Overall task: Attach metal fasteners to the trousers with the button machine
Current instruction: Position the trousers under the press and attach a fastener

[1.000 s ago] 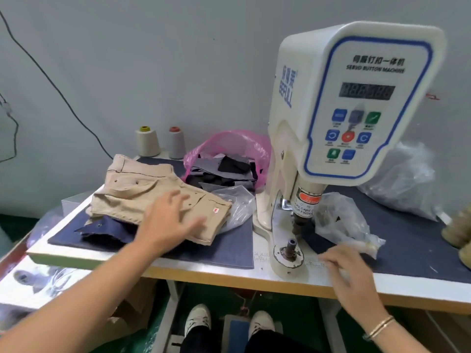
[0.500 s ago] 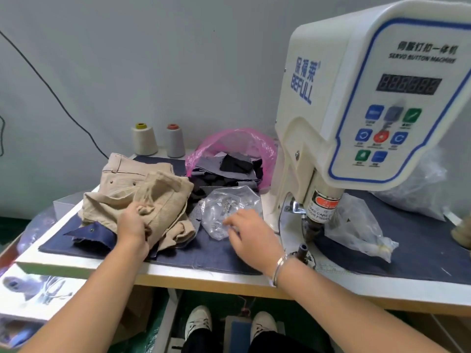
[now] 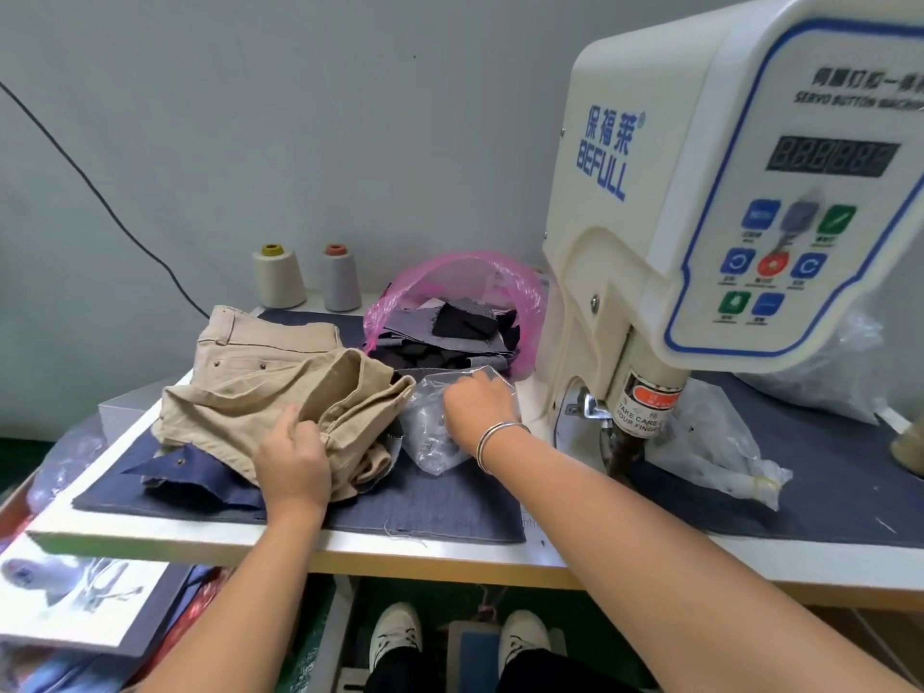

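Note:
Beige trousers (image 3: 250, 387) lie crumpled on the blue denim mat (image 3: 440, 507), left of the cream button machine (image 3: 700, 232). My left hand (image 3: 292, 462) grips a bunched fold at the trousers' near edge. My right hand (image 3: 477, 407), a bracelet on its wrist, reaches into the clear plastic bag of metal fasteners (image 3: 430, 432) just right of the trousers; its fingertips are hidden in the bag. The machine's punch head (image 3: 627, 442) stands right of my right forearm.
A pink bag of dark fabric scraps (image 3: 450, 322) sits behind the fastener bag. Two thread cones (image 3: 277, 277) stand by the wall. More clear bags (image 3: 715, 442) lie right of the machine. A foot pedal (image 3: 472, 652) sits between my shoes under the table.
My left hand went from resting on the trousers to gripping a lifted fold. My right hand crossed from the machine base to the fastener bag and went into it.

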`<state>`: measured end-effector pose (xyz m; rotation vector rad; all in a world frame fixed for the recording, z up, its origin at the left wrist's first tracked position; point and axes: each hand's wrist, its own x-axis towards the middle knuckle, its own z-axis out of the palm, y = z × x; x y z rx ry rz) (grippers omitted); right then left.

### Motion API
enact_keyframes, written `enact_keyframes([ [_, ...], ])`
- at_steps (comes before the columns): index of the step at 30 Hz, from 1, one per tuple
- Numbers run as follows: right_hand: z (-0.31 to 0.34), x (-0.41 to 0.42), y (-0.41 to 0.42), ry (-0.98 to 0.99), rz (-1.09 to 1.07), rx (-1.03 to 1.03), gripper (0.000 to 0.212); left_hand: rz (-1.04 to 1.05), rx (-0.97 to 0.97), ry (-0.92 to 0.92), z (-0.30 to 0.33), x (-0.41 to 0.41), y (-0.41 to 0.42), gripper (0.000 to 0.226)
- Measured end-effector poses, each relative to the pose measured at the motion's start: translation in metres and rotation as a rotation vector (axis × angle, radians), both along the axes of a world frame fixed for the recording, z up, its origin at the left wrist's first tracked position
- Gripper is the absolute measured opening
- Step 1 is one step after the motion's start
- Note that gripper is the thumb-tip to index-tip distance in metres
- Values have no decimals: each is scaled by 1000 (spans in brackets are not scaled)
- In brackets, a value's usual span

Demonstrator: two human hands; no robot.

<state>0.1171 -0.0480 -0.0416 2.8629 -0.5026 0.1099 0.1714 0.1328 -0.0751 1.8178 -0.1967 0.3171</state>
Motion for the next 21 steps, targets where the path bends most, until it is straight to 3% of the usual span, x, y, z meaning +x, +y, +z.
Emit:
enact_keyframes([
  [14,0,6,-3,-25,0,-38,21,-30,-47,-61,-2,-3,1,33],
  [17,-4,5,-5,-67,5,-33,20,-28,-48,-55,-2,-3,1,36],
  [19,-3,3,-7,-131,-7,18,16,-28,-48,-49,-3,-2,1,41],
  [21,-1,-1,-8,-252,-32,235,14,-28,-53,-43,-4,0,1,43],
])
